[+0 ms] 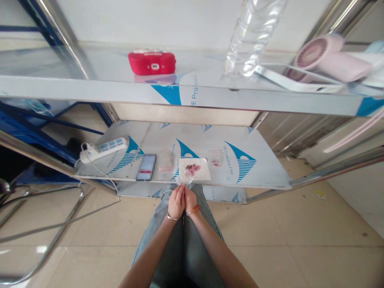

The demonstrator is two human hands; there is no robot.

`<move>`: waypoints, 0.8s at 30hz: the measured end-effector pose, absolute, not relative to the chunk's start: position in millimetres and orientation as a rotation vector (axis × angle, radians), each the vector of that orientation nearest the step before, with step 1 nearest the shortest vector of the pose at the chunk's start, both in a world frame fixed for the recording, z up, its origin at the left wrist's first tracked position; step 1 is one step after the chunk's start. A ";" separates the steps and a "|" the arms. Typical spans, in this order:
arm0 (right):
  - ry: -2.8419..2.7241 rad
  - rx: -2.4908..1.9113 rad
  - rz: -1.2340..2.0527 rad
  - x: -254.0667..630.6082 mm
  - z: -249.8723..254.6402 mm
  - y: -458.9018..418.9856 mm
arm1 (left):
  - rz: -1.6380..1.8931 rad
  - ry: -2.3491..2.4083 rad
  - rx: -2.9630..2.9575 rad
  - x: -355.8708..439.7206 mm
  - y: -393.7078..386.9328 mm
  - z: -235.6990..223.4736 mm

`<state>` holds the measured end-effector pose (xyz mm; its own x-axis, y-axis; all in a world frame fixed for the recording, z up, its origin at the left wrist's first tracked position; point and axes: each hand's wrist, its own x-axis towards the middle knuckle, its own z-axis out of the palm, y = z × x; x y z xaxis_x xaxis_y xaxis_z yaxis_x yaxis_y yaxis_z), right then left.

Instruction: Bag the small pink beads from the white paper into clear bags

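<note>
My left hand [176, 202] and my right hand [190, 200] meet over my lap at the shelf's front edge. The fingers of both are closed and pinched together at the tips. Between them shows a bit of what looks like a small clear plastic bag [181, 182], mostly hidden by the fingers. Just beyond lies a white paper sheet [204, 173] with a little heap of pink and dark red beads [192, 168] on it. To its right is a clear zip bag [215, 159] with a few red bits; on the left lie more clear zip bags [166, 163].
A phone [146, 167] and a white power strip [105, 150] with a cable lie left on the lower shelf [264, 168]. The upper shelf [105, 90] overhangs, bearing a red speaker-like box [152, 63], a clear plastic bottle [253, 38] and a pink fan [315, 54].
</note>
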<state>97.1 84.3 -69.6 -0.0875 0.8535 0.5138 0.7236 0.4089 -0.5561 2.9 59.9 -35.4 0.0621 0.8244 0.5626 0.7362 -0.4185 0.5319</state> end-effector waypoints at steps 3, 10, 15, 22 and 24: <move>-1.828 -1.350 0.141 97.9 -68.1 83.2 | 1.271 1.701 2.208 2.2 63.1 -39.1; -1.736 -1.354 0.180 97.7 -53.8 74.8 | 1.265 1.834 2.182 -2.4 68.0 -43.4; -1.693 -1.392 0.142 97.3 -46.8 71.8 | 1.163 1.727 2.168 -2.8 66.3 -42.1; -1.651 -1.407 0.065 97.3 -43.4 67.7 | 1.106 1.669 2.192 -1.6 63.1 -39.9; -1.661 -1.416 0.039 97.2 -44.8 66.3 | 1.093 1.664 2.199 -1.7 63.1 -39.5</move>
